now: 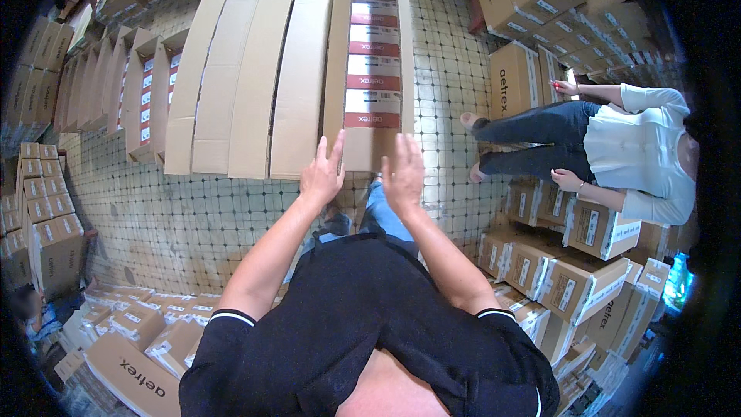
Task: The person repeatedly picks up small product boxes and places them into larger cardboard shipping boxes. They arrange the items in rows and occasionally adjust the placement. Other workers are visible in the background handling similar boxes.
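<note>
Gripping nothing, with left hand point(321, 179) and right hand point(404, 177) spread by carton's point(367, 151) six-o'clock end.
Might crease flap point(338, 54) at nine o'clock by pressing unevenly.

Carton point(336, 77), brown cardboard, long, narrow; standing on tiled floor point(445, 62), top open, long side flaps point(406, 54) raised. Contents: white-and-red boxes point(373, 71), labelled, packed in one row along the carton's length.
</note>
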Tool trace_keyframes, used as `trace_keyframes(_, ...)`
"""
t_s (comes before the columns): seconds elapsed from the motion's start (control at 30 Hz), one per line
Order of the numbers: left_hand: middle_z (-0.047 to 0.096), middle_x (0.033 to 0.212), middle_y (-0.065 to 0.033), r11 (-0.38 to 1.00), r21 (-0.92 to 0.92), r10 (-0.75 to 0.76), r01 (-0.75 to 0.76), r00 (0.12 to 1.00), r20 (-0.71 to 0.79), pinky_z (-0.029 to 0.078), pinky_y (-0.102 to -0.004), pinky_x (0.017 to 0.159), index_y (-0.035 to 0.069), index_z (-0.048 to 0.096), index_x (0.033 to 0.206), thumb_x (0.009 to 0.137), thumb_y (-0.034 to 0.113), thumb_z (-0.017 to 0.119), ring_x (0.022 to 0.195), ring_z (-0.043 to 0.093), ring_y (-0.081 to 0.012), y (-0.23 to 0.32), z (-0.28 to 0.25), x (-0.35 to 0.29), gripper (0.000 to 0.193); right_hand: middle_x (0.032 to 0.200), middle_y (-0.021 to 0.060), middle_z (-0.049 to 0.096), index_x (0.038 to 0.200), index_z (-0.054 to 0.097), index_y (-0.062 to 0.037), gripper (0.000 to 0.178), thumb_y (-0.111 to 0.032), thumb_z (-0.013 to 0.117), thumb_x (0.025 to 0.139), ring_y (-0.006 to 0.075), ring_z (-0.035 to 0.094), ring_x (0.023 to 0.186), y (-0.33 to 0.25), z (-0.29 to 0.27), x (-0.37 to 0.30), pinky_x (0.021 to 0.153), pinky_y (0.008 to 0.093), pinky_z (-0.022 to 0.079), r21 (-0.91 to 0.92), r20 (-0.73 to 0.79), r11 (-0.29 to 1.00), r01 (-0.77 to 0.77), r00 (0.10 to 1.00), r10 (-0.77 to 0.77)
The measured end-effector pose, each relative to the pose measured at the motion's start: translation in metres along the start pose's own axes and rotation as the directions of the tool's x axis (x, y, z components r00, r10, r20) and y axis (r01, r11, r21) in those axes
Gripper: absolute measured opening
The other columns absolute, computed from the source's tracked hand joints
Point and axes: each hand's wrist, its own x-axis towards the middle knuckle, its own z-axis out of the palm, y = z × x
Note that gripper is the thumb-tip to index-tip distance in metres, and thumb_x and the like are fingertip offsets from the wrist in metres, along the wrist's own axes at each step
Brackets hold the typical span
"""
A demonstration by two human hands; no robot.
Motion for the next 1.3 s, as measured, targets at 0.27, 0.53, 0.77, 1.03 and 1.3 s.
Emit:
trace_keyframes(0.27,0.055,0.127,-0.0256,0.982,-0.188,0.032,-0.023,0.999,0.045,0.053,-0.0446,0.087,0.017,0.049,0.137,0.086,0.01,0.054,0.109,0.061,-0.0378,-0.012,0.003,-0.005,0.052,0.128,0.0189,0.05,0.134,0.046,-0.0019,0.065,-0.049,0.057,0.09,0.0349,0.048,0.121,-0.023,0.075,0.054,0.102,0.049,0.039,-0.058,0.627,0.99,-0.128,0.767,0.136)
trace_keyframes(0.53,0.06,0.106,-0.026,0.883,-0.446,0.176,-0.144,0.984,0.03,0.047,-0.0461,0.093,0.015,0.044,0.142,0.085,0.012,0.051,0.1,0.059,-0.0422,-0.037,-0.013,-0.005,0.058,0.137,0.0178,0.047,0.125,0.055,-0.0029,0.069,-0.061,0.056,0.086,0.0309,0.046,0.124,0.002,0.034,0.075,0.104,0.0434,0.04,-0.067,0.895,0.975,0.211,0.445,-0.035)
trace_keyframes(0.77,0.059,0.122,-0.0251,0.922,-0.388,0.098,-0.006,0.971,0.218,0.043,-0.0432,0.103,0.02,0.038,0.146,0.091,0.013,0.055,0.126,0.049,-0.0371,-0.028,-0.024,0.003,0.058,0.151,0.022,0.028,0.15,0.024,-0.0059,0.094,-0.063,0.058,0.084,0.0381,0.027,0.141,-0.007,0.066,0.07,0.116,0.0451,0.027,-0.104,0.864,0.994,-0.045,0.491,0.113)
trace_keyframes(1.03,0.063,0.099,-0.0294,0.87,-0.489,0.01,0.07,0.987,0.158,0.051,-0.0463,0.084,0.02,0.049,0.139,0.095,0.019,0.047,0.094,0.063,-0.0424,-0.034,-0.03,0.003,0.044,0.094,0.0115,0.057,0.099,0.062,-0.0092,0.035,-0.039,0.068,0.082,0.0295,0.056,0.093,-0.018,-0.007,0.036,0.076,0.0411,0.045,0.024,0.491,0.996,0.081,0.867,-0.082)
trace_keyframes(1.3,0.066,0.108,-0.0226,0.945,-0.313,0.13,-0.094,0.987,0.096,0.052,-0.044,0.09,0.021,0.044,0.143,0.082,0.031,0.072,0.101,0.064,-0.0378,-0.025,-0.021,0.001,0.068,0.112,0.0152,0.058,0.114,0.063,-0.0056,0.034,-0.026,0.067,0.088,0.0326,0.056,0.106,-0.033,-0.049,-0.025,0.093,0.042,0.046,0.277,0.409,0.934,-0.225,0.907,0.098)
